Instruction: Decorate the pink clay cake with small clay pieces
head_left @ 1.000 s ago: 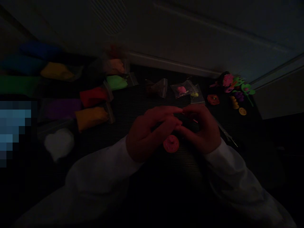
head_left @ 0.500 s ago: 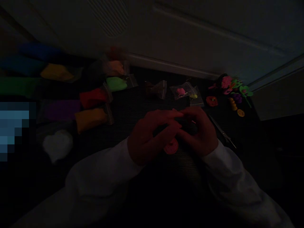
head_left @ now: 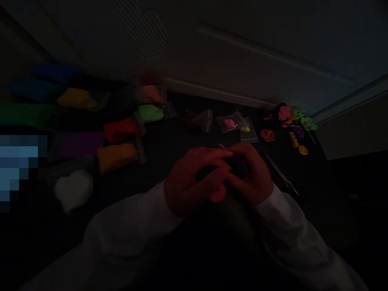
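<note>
In the dim head view my left hand (head_left: 194, 180) and my right hand (head_left: 253, 173) meet at the fingertips over the dark ridged table. Both have curled fingers pressed together, and anything between them is too dark and small to name. Partly under my left fingers lies a round pink disc (head_left: 218, 195) with an orange-looking rim. A small pink piece (head_left: 222, 146) shows just beyond the fingertips. Scissors (head_left: 281, 174) lie to the right of my right hand.
Bags of coloured clay, such as the orange bag (head_left: 117, 157), red bag (head_left: 121, 130) and white lump (head_left: 74, 189), fill the left. Small zip bags (head_left: 229, 123) lie at the back. Clay flowers (head_left: 285, 114) and a red clay shape (head_left: 268, 135) sit at the back right, before a wall (head_left: 242, 64).
The view has tilted slightly, so the things on the table appear lower. My hands stay together at the fingertips, and the small pink piece beyond them shows more clearly.
</note>
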The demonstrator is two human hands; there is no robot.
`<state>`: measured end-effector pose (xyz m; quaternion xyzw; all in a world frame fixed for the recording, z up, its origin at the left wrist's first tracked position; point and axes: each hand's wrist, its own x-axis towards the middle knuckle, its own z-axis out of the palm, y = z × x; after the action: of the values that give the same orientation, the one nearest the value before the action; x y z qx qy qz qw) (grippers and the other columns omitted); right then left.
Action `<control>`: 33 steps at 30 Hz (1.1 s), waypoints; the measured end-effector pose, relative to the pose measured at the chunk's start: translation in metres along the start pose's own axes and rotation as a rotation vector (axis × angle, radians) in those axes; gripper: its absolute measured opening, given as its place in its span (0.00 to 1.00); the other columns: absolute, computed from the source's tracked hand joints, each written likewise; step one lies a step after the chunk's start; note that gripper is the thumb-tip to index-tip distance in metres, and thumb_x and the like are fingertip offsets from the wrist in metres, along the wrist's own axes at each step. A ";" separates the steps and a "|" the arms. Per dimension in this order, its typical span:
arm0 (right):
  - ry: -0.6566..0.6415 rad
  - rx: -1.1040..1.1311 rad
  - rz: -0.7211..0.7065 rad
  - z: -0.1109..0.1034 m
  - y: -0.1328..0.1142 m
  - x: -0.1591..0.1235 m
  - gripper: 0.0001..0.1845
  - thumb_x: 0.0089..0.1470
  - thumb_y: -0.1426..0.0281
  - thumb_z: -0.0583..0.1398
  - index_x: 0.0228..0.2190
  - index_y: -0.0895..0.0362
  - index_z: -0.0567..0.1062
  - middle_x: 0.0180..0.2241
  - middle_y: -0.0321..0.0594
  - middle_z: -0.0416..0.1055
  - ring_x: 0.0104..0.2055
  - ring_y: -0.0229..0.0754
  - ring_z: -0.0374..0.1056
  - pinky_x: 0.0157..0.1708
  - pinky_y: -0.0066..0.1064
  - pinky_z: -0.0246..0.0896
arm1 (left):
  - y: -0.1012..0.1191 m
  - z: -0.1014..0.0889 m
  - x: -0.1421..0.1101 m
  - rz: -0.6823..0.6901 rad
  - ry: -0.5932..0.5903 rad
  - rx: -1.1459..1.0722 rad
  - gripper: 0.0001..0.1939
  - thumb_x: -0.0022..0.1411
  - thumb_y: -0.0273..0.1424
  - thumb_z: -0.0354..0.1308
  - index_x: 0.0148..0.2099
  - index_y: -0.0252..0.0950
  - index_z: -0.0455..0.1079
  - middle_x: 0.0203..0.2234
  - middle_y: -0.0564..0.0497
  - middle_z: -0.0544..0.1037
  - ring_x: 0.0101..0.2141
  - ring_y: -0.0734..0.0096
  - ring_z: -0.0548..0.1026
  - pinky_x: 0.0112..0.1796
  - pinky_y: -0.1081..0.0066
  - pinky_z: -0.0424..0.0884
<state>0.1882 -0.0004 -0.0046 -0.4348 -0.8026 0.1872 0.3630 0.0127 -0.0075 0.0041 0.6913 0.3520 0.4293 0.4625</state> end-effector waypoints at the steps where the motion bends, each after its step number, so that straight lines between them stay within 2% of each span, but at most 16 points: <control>1: -0.004 0.001 0.007 -0.001 0.000 0.000 0.21 0.44 0.64 0.63 0.40 0.54 0.66 0.38 0.41 0.68 0.38 0.41 0.64 0.34 0.35 0.62 | 0.000 0.000 0.000 0.003 0.001 0.006 0.16 0.58 0.37 0.50 0.47 0.37 0.68 0.37 0.50 0.78 0.42 0.65 0.72 0.48 0.65 0.61; 8: 0.020 -0.001 0.031 -0.003 0.003 -0.002 0.21 0.44 0.64 0.64 0.40 0.56 0.66 0.37 0.41 0.67 0.37 0.39 0.63 0.34 0.33 0.61 | 0.002 -0.002 -0.001 -0.038 0.057 -0.052 0.16 0.59 0.37 0.49 0.46 0.37 0.69 0.36 0.50 0.78 0.40 0.66 0.73 0.46 0.67 0.62; 18: -0.015 -0.005 -0.012 -0.001 0.000 -0.001 0.21 0.44 0.64 0.63 0.40 0.57 0.66 0.37 0.42 0.67 0.37 0.40 0.63 0.34 0.34 0.61 | 0.003 0.002 0.000 -0.084 0.011 -0.062 0.17 0.58 0.37 0.50 0.47 0.36 0.68 0.36 0.50 0.78 0.42 0.66 0.73 0.48 0.67 0.61; 26: 0.019 -0.019 0.022 -0.002 0.003 -0.002 0.21 0.44 0.65 0.63 0.40 0.56 0.66 0.37 0.41 0.67 0.38 0.39 0.63 0.34 0.33 0.61 | 0.003 -0.002 0.000 -0.081 0.068 -0.078 0.15 0.59 0.36 0.49 0.46 0.36 0.68 0.35 0.52 0.78 0.40 0.69 0.74 0.45 0.70 0.64; 33: -0.010 -0.026 -0.042 0.000 0.005 -0.001 0.19 0.45 0.67 0.62 0.40 0.55 0.65 0.37 0.41 0.67 0.38 0.41 0.64 0.33 0.34 0.62 | 0.001 0.002 0.001 -0.160 0.008 0.003 0.17 0.55 0.33 0.55 0.47 0.37 0.68 0.34 0.51 0.78 0.40 0.66 0.74 0.47 0.67 0.65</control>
<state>0.1915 0.0010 -0.0080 -0.4215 -0.8158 0.1713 0.3571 0.0153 -0.0076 0.0049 0.6600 0.4087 0.3929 0.4929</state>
